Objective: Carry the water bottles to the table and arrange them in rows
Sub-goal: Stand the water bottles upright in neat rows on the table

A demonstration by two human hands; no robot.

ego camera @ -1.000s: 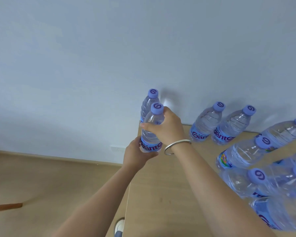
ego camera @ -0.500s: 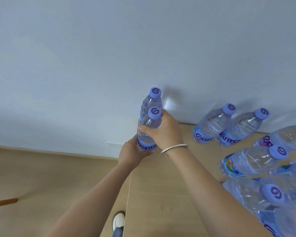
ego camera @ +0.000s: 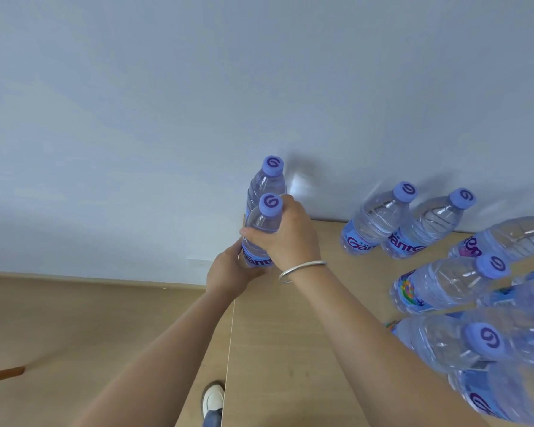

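Both hands hold one clear water bottle (ego camera: 261,224) with a purple cap at the far left corner of the wooden table (ego camera: 290,349). My right hand (ego camera: 285,238) wraps its upper body from the right; my left hand (ego camera: 228,272) grips its lower part near the label. Directly behind it, against the wall, stands a second bottle (ego camera: 267,180). Two more bottles (ego camera: 373,223) (ego camera: 429,229) stand side by side further right along the wall. Several others (ego camera: 444,285) crowd the right side of the table.
The table's left edge (ego camera: 230,334) runs just below my left hand, with wooden floor (ego camera: 90,328) beyond it. My shoe (ego camera: 211,399) shows at that edge. A white wall (ego camera: 259,87) backs the table. A silver bangle (ego camera: 301,269) circles my right wrist.
The held bottle has come down a little and closer to the bottle behind it. The view has shifted, so the right-hand bottles sit further right.
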